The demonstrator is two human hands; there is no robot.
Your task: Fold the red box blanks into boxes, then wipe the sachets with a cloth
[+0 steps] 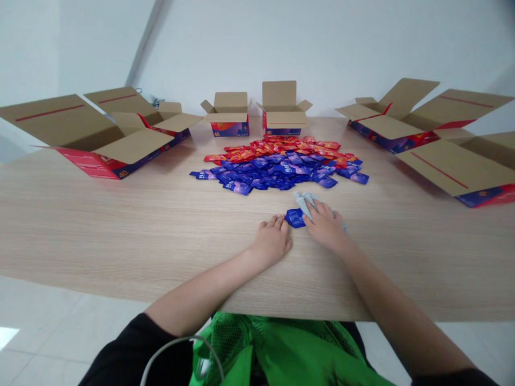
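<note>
A single blue sachet (295, 218) lies flat on the table between my two hands. My left hand (273, 242) rests palm down with its fingers laid out and its thumb apart; the fingertips touch the sachet's left end. Under my right hand (325, 224) is a crumpled pale blue cloth (304, 199), held by the fingers and poking out past them on both sides. The cloth and right hand cover the sachet's right end. Beyond my hands lies a heap of loose sachets, blue ones (273, 171) in front and red ones (281, 145) behind.
Open cardboard boxes stand around the wood-look table (120, 241): a large box (148, 153) at left with another behind, two small boxes (230, 128) at the back, and several at right, the nearest box (462, 177) with its flap spread. A white wall (322, 43) rises behind.
</note>
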